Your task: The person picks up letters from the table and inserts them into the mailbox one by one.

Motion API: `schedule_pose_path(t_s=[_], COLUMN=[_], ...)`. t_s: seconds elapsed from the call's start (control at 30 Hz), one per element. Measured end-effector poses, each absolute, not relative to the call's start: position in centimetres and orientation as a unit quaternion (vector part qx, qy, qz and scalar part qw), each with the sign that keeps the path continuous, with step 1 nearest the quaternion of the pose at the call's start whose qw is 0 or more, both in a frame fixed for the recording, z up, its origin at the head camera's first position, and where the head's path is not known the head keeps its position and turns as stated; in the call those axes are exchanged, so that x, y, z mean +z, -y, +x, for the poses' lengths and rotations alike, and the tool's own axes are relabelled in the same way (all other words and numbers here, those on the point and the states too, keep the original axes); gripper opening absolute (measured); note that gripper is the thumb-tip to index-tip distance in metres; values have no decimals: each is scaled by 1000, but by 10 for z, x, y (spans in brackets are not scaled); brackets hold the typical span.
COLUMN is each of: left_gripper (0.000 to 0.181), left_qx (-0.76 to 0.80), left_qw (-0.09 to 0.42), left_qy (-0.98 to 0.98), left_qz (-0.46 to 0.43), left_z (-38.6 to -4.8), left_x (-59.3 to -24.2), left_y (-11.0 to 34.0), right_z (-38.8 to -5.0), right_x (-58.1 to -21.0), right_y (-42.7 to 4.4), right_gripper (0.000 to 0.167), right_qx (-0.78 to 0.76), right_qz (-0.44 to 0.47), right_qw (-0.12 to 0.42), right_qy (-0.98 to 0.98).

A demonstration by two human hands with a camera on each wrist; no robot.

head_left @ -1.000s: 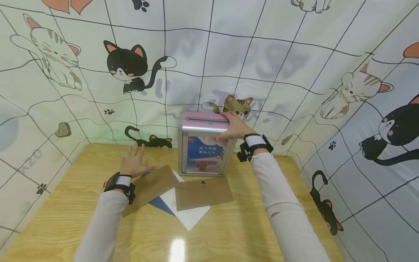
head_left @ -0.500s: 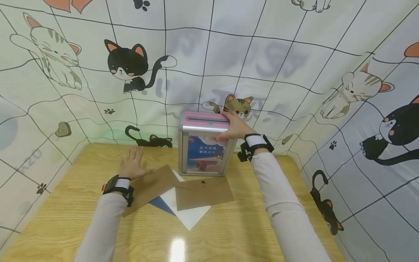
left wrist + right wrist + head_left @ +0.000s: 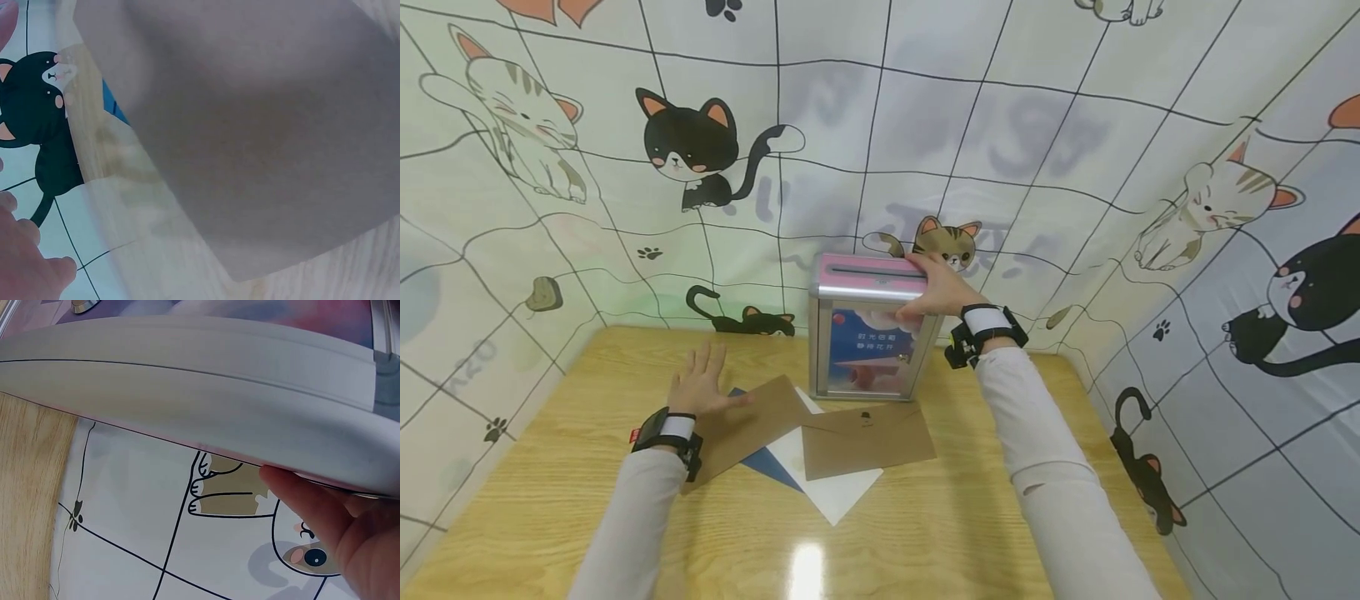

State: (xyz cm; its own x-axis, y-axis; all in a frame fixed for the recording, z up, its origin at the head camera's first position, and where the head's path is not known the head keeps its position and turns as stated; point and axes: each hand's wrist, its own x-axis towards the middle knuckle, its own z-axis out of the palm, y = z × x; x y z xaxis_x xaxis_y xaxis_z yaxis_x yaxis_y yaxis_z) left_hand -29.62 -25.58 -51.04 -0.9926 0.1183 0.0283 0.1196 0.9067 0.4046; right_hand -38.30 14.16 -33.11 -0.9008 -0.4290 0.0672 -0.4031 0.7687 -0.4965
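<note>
1. Right hand (image 3: 943, 287): laid over the right end of a box (image 3: 867, 329), thumb on the front and fingers across the top. The grip is spread to the depth of the lid and has hold of that edge; in the right wrist view a digit meets the rim.
2. Box: upright at the back of a wood-grain table (image 3: 970, 517) and near the backdrop (image 3: 880, 125). It has a pink top with a long slot, silver edges, a small lock (image 3: 903, 358) and a front panel showing a blue picture with white characters.
3. Left hand (image 3: 700, 385): fingers extended and parted, thumb out to the side, nothing in its hold. In the head view the thumb overlaps the left brown envelope (image 3: 752, 425) – whether the two touch cannot be told.
4. Envelope group: in front of the box and to its left. The left brown envelope lies slantwise over a blue sheet (image 3: 771, 468), two corners of which show; a white sheet (image 3: 835, 500) partly covers the blue. The right brown envelope (image 3: 868, 446), bearing a small dark print, lies across the white sheet, just before the box.
5. Backdrop: white cloth with dark grid lines and cartoon cats.
</note>
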Motion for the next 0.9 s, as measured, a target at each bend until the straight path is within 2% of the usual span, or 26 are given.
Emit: schedule_pose_path(t_s=[0.27, 0.47, 0.7, 0.9], left_gripper=[108, 112, 110, 107], left_qx=[-205, -207, -214, -227], left_qw=[-6, -17, -4, 0], left_qy=[977, 976, 975, 972], left_qz=[-59, -57, -60, -62], left_z=[-296, -294, -291, -284], left_x=[-523, -527, -531, -535], left_y=[257, 256, 252, 245], right_z=[-383, -382, -380, -379], right_x=[-331, -331, -331, -328], right_y=[-142, -141, -142, -142], right_gripper=[105, 104, 104, 105], right_qx=[-261, -265, -266, -259], right_qz=[-215, -219, -235, -233], right_qw=[30, 34, 16, 26], right_qy=[-941, -938, -935, -937])
